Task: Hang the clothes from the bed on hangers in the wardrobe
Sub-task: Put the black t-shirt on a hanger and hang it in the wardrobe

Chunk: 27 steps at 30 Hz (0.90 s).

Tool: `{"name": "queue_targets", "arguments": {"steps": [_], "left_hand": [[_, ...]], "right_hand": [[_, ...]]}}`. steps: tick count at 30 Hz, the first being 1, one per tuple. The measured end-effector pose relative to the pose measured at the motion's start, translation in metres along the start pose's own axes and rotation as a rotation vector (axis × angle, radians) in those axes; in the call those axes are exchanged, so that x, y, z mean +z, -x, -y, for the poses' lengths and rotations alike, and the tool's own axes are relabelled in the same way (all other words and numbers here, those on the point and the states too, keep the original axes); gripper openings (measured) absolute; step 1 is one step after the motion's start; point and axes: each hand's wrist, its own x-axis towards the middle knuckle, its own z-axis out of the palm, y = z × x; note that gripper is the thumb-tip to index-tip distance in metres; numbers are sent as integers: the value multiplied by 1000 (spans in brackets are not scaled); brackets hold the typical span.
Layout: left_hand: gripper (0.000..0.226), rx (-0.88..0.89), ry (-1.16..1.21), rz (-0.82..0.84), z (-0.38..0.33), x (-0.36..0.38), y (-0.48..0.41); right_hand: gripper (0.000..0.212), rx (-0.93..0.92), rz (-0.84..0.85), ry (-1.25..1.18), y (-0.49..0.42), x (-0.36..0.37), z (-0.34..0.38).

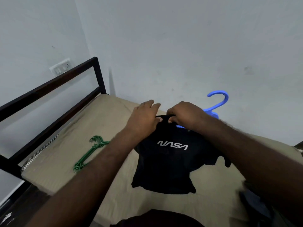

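Head view looks down on a bed with a tan sheet, set in the corner of a pale wall. A black shirt with a white NASA print, upside down to the wearer, lies spread on the sheet, its far edge lifted by both hands. The left hand pinches that edge, thumb beneath the cloth and fingers above. The right hand, just beside it, is curled round the same edge. A blue hanger passes under the right hand into the shirt, and its hook sticks up beyond the hand towards the wall. Green hangers lie stacked on the sheet to the left, apart from the shirt and partly behind the left forearm. More dark clothes lie blurred at the lower right. A dark frame runs along the bed's left side, with a socket on the wall behind it.
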Motion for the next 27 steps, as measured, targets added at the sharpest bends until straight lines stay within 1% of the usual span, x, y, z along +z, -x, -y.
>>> {"name": "queue_targets", "arguments": {"steps": [1,2,3,5,6,8,9,10,11,12,13,14,15,16,18,19,21,23,27], "left_hand": [[43,-20,-83,71,-5,2,-6],[33,-22,-119,107,-10,6,-10],[25,-29,-103,116,-14,10,-12],[19,-64,1,97,-15,19,-13],[18,-71,40,68,-12,24,-12],[16,-82,77,0,-4,32,-9],[14,-90,86,-24,1,35,-8],[13,-109,100,-36,9,38,-7],[13,-134,117,-41,18,39,-5],[13,-158,139,-50,26,39,-3],[13,-172,163,-63,34,38,-1],[13,-176,188,-71,39,37,1],[13,-176,212,-71,44,35,4],[13,-167,231,-70,47,34,6],[13,-139,252,-60,50,34,10],[13,-127,259,-54,50,34,11],[12,-103,266,-50,51,34,13],[12,-88,272,-42,51,34,14],[13,-128,322,-40,54,31,16]], "right_hand": [[15,-24,-18,20,1,1,4],[15,-50,-39,48,2,3,6],[15,-72,-58,66,3,4,8],[13,-80,-79,63,6,7,5],[16,-88,-102,70,8,9,2],[30,-141,-203,25,20,15,-5],[34,-151,-303,-85,30,18,-11],[34,-125,-436,-228,44,23,-16],[29,-56,-602,-363,60,30,-22],[23,59,-744,-464,75,38,-31],[19,191,-813,-534,86,47,-44],[18,317,-802,-575,93,55,-58],[22,411,-726,-575,96,63,-72],[30,464,-619,-540,96,70,-86],[44,471,-421,-468,92,76,-107],[46,450,-357,-436,89,78,-114],[40,386,-279,-373,81,80,-121],[27,315,-268,-340,75,80,-121],[23,324,-383,-525,74,78,-116]]}}
